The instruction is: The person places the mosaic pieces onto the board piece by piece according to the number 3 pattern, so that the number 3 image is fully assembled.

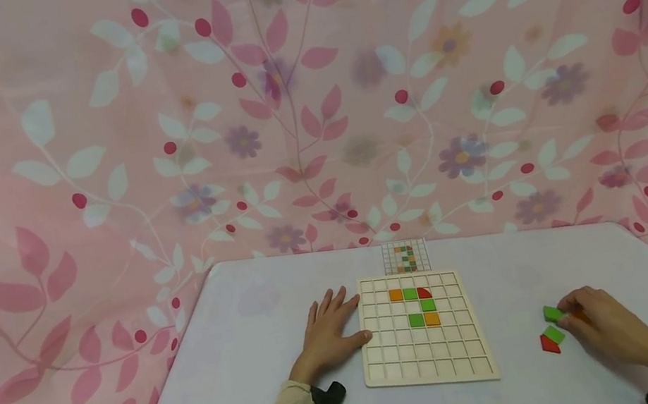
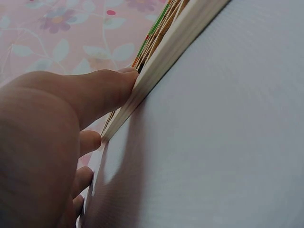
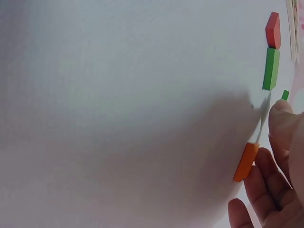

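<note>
My left hand point(image 1: 332, 335) rests at the left edge of a wooden grid board point(image 1: 391, 369), fingers spread, with its thumb point(image 2: 111, 90) touching the board's side. On the board sit several coloured tiles, among them an orange square point(image 1: 396, 295) and a red rounded tile point(image 1: 423, 292). To the right, my right hand point(image 1: 608, 326) reaches down over loose tiles, its thumb apart from the lower fingers. A green tile point(image 1: 552, 313) lies right at its fingertips. An orange tile point(image 3: 246, 162) lies beside its fingers, partly hidden by the hand in the head view.
Close to the right thumb lie another green tile point(image 1: 554, 335) and a red five-sided tile point(image 1: 550, 344). A card with a printed coloured grid point(image 1: 395, 261) lies behind the board. The white table point(image 1: 247, 358) meets a pink floral cloth point(image 1: 311, 125) at its far edge.
</note>
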`<move>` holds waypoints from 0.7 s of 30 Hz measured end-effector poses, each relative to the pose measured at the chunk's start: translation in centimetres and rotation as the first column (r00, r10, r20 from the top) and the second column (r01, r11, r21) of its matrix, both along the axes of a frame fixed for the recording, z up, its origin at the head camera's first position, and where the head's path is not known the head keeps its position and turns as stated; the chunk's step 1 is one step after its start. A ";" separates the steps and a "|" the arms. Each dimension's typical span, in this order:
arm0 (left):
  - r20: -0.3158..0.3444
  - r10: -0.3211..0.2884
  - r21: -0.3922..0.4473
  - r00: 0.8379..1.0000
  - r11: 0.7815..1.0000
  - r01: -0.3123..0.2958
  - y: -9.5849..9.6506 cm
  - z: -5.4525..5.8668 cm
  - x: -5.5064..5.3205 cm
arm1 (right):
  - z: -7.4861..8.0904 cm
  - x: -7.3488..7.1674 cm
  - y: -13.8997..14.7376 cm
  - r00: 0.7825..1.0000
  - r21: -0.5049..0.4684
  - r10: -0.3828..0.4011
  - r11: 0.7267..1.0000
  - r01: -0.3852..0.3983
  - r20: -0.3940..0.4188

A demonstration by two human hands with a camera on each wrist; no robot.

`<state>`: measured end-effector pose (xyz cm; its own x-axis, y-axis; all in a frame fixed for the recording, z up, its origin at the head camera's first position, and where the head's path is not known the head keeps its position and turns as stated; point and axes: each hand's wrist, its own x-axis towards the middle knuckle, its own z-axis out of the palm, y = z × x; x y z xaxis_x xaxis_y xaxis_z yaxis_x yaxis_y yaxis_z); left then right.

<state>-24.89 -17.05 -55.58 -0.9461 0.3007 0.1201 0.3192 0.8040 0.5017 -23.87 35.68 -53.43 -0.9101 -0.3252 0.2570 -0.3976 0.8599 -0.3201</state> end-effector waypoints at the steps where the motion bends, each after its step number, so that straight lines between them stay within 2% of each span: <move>1: -0.001 0.001 -0.001 1.000 1.000 -0.001 0.0 0.0 0.0 | 0.0 0.0 0.0 1.000 -0.011 0.004 1.000 -0.004 0.011; 4: -0.007 0.002 0.000 1.000 1.000 -0.002 0.0 0.0 0.0 | 0.1 0.0 -0.4 0.999 -0.037 0.005 0.999 -0.004 0.032; 11: -0.010 0.003 0.009 1.000 1.000 -0.003 0.0 -0.1 0.2 | 0.1 0.1 -1.9 0.998 -0.082 0.067 0.994 -0.068 -0.015; 15: -0.012 -0.001 0.020 1.000 1.000 0.002 0.0 0.1 0.2 | 0.5 0.0 -2.9 0.995 -0.092 0.048 0.995 -0.040 0.090; 21: -0.007 -0.002 0.019 1.000 1.000 0.003 0.1 0.1 0.1 | 0.9 -0.2 -4.5 0.975 -0.135 0.027 0.991 0.003 0.221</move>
